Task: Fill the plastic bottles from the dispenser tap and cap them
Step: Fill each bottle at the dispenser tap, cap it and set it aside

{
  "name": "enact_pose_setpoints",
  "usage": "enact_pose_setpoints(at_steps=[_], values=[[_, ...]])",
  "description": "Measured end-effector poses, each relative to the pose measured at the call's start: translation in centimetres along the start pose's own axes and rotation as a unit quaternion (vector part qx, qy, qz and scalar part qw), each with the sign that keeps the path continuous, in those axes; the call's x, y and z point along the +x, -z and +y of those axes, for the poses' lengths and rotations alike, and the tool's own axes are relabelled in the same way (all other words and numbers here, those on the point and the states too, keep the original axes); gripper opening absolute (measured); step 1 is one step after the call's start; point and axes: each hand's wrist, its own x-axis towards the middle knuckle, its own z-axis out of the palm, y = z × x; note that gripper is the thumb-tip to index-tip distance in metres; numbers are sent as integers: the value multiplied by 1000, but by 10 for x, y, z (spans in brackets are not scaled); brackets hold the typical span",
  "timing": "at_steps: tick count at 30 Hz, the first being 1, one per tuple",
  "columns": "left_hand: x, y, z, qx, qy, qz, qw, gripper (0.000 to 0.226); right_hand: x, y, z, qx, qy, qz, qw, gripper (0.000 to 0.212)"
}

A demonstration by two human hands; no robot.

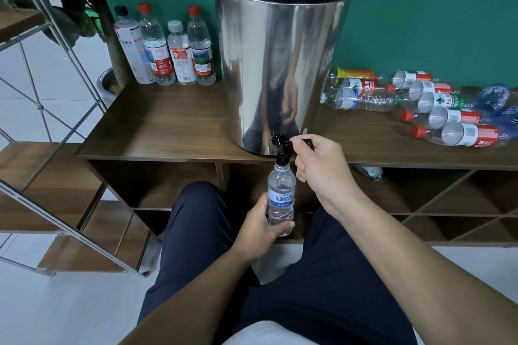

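A clear plastic bottle (281,193) with a blue and white label stands upright under the black tap (281,148) of the steel dispenser (280,64). Its open mouth sits right at the spout. My left hand (259,225) grips the bottle's lower part. My right hand (319,165) holds the tap's black lever (304,141) between thumb and fingers. Water fills the bottle to somewhere in its upper half; the exact level is hard to tell.
Several capped upright bottles (168,47) stand at the back left of the wooden counter (157,126). Several empty bottles (420,103) lie in a heap to the right of the dispenser. Open shelves lie below the counter; a metal-railed staircase (42,165) is at left.
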Motion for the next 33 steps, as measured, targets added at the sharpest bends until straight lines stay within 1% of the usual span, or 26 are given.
enact_pose_setpoints(at_steps=[7,12,22,29,33], values=[[0,0,0,-2,-1,-1,1000,68,-6,-2,-4,-26,9,16,1000,16],[0,0,-1,-5,2,2,1000,64,-7,-4,-8,-25,13,30,999,16],[0,0,-1,-2,4,1,1000,64,-3,-5,-11,-17,8,40,999,15],[1,0,-1,-2,0,2,1000,64,-2,-8,-9,-116,104,91,984,19],[0,0,-2,-5,2,2,1000,63,1,-8,-11,-195,171,97,961,17]])
